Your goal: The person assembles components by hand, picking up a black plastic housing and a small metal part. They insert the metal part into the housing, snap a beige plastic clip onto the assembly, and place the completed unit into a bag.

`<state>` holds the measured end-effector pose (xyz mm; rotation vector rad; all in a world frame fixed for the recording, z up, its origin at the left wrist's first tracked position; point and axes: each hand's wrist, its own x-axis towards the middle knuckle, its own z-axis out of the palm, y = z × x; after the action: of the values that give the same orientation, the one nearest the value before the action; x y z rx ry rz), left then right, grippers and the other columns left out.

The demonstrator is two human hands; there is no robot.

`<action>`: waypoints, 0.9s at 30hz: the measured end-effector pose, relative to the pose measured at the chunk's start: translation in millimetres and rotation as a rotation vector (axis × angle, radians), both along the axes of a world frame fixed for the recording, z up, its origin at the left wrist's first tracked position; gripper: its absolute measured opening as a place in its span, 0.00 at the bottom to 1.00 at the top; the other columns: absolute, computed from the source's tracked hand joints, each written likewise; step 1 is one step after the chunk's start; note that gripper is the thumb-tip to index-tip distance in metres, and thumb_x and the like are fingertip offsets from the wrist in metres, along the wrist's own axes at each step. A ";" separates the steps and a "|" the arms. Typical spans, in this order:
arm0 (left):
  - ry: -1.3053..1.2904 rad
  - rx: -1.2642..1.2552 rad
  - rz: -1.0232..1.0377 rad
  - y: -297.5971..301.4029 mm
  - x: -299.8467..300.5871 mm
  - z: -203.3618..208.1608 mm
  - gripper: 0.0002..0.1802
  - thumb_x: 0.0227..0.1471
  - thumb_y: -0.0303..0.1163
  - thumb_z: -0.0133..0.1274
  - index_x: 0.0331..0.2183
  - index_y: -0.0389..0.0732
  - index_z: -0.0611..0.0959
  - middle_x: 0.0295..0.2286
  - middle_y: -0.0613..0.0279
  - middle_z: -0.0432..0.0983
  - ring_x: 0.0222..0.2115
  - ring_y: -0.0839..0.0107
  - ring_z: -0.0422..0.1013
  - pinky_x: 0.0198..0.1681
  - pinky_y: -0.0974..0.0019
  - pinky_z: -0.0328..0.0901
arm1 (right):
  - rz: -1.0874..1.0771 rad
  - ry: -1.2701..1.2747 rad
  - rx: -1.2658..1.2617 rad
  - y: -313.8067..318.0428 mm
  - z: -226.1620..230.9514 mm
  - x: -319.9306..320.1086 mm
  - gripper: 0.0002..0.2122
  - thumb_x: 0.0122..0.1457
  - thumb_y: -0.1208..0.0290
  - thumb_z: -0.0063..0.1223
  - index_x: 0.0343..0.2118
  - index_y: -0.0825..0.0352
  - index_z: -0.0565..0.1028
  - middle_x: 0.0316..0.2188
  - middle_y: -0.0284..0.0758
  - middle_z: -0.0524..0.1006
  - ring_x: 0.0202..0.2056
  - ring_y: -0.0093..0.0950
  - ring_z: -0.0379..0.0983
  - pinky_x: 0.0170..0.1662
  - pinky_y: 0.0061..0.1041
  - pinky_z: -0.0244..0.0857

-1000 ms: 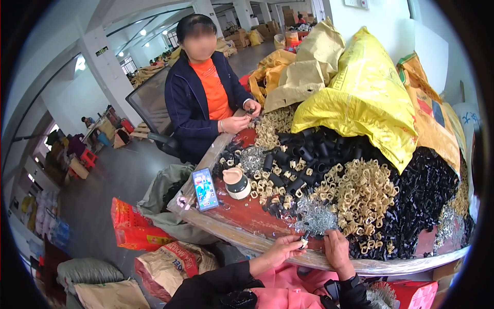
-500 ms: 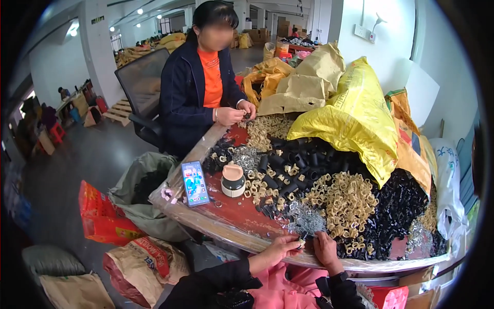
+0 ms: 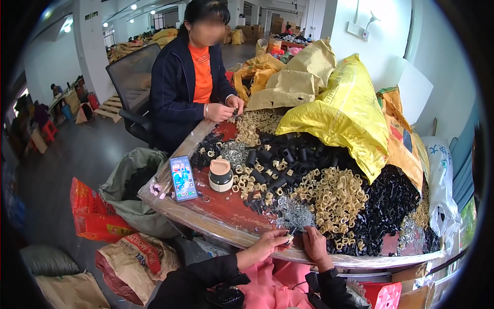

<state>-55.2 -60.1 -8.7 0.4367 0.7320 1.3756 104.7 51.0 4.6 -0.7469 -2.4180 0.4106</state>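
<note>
My left hand (image 3: 266, 245) is closed at the table's near edge, thumb and fingers pinching a small beige-and-black plastic part (image 3: 289, 239). Beside it, my right hand (image 3: 315, 246) has its fingers bent together at the near side of a pile of thin silvery metal pieces (image 3: 296, 215). Whatever those fingertips grip is too small or hidden to make out. Just right of the metal pile lies a heap of beige ring-shaped parts (image 3: 337, 201). Small black parts (image 3: 388, 211) are heaped farther right, and black tube pieces (image 3: 278, 184) lie beyond the metal pile.
A phone (image 3: 183, 178) and a lidded cup (image 3: 221, 176) stand on the red table (image 3: 231, 211). Across from me a co-worker (image 3: 193, 77) handles small parts. A yellow sack (image 3: 339, 118) leans over the heaps. Open bags (image 3: 136, 262) stand on the floor at left.
The whole scene has shifted slightly left and up in the picture. My hands stay close together by the metal pile, with little visible change in their grip.
</note>
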 end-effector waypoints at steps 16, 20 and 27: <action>0.315 0.641 1.073 -117.5 -139.7 263.1 0.12 0.49 0.34 0.42 0.35 0.38 0.68 0.32 0.59 0.68 0.28 0.71 0.67 0.28 0.75 0.64 | 0.000 0.132 -0.077 4.4 2.4 7.2 0.08 0.46 0.76 0.45 0.32 0.68 0.67 0.25 0.44 0.70 0.27 0.42 0.68 0.28 0.32 0.62; 0.269 0.232 0.636 -88.3 -109.3 137.7 0.10 0.48 0.33 0.44 0.33 0.38 0.69 0.29 0.56 0.71 0.24 0.69 0.69 0.27 0.70 0.66 | 0.030 0.124 -0.122 2.1 3.2 7.2 0.09 0.46 0.77 0.45 0.32 0.69 0.67 0.24 0.45 0.70 0.27 0.43 0.67 0.28 0.30 0.62; 0.256 -0.048 0.105 -27.2 -21.0 45.9 0.21 0.47 0.26 0.44 0.45 0.35 0.63 0.35 0.56 0.68 0.32 0.71 0.69 0.33 0.73 0.65 | 0.127 0.210 -0.462 -20.4 9.2 6.2 0.07 0.48 0.78 0.46 0.32 0.68 0.67 0.23 0.39 0.71 0.23 0.30 0.69 0.27 0.23 0.63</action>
<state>-76.2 -87.3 37.2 0.5487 1.0071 1.4121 110.9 30.6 13.8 -0.6970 -2.1981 1.0689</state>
